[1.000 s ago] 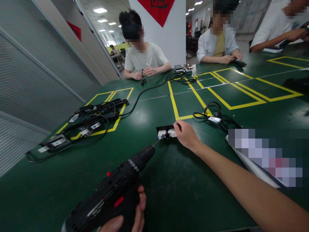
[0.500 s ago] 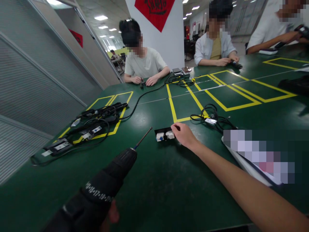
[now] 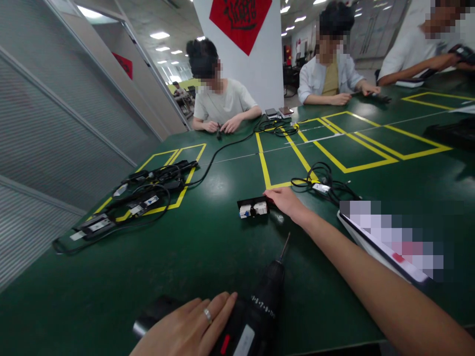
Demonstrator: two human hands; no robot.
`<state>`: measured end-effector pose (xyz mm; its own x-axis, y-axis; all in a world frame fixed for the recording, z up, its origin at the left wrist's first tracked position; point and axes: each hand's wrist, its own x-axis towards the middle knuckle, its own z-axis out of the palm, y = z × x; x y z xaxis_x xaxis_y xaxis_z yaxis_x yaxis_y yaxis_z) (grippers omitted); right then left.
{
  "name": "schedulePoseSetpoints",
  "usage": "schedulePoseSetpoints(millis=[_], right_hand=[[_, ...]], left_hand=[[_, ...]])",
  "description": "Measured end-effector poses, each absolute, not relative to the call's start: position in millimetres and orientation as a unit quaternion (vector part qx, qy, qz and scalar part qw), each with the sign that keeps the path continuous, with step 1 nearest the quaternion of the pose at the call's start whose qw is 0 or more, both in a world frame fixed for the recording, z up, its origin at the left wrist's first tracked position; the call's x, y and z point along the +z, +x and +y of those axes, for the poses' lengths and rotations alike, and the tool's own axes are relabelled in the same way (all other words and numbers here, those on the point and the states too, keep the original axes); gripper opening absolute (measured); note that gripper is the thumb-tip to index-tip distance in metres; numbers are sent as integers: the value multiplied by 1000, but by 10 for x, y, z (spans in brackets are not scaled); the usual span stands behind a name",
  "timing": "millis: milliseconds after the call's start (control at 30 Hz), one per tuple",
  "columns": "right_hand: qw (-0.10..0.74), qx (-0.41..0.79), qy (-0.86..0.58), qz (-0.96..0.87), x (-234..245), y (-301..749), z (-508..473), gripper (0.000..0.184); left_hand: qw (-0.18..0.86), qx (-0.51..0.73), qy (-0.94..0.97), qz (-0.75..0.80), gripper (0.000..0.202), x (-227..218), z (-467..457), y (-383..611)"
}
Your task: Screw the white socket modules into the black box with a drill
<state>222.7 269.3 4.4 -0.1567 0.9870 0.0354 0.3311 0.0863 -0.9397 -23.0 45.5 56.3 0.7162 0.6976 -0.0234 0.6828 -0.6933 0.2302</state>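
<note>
Right, my left hand lies on top of the black cordless drill, fingers stretched out flat and together across its body rather than curled round the grip. There is a ring on one finger, and the thumb is out of sight. The drill lies on its side on the green worktop under that hand. Its thin bit points away from me and ends short of my right wrist, touching nothing.

My right hand reaches forward, well ahead of the left. Its fingers are loosely bent and its fingertips are against the right end of a small black module with white and blue parts on its near face. I cannot tell whether it pinches the module or only rests against it. The module sits flat on the worktop, just left of that hand.

Just beyond and to the right of the right hand is a coil of black cable lying over a yellow tape line. Near the right forearm lies a flat white-edged device. Far to the left of both hands is a heap of black units and cables. Other people sit along the far edge of the worktop, and one person's hands are closed round something small.
</note>
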Motion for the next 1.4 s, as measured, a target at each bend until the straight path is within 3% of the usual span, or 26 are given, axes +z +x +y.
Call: schedulePoseSetpoints(millis=[167, 267, 500, 633, 700, 933, 1400], right_hand=[[316, 305, -507, -742, 220, 2236, 2599, 36], [315, 226, -493, -779, 237, 2177, 2528, 28], [327, 216, -487, -781, 148, 2139, 2500, 27], [329, 228, -489, -775, 151, 2169, 2494, 26], [332, 224, -492, -773, 157, 2175, 2481, 25], [332, 214, -495, -773, 145, 2158, 2464, 24], [330, 194, -510, -771, 120, 2140, 2455, 22]], left_hand=[[133, -52, 920, 366, 71, 596, 778, 94], [182, -37, 895, 404, 78, 597, 953, 271], [228, -5, 889, 396, 82, 872, 1253, 334], [112, 79, 903, 408, 58, 911, 1634, 252], [60, 119, 899, 417, 58, 786, 1875, 248], [-17, 179, 918, 353, 33, 259, 2275, 198], [-44, 217, 919, 326, 30, 144, 2257, 128]])
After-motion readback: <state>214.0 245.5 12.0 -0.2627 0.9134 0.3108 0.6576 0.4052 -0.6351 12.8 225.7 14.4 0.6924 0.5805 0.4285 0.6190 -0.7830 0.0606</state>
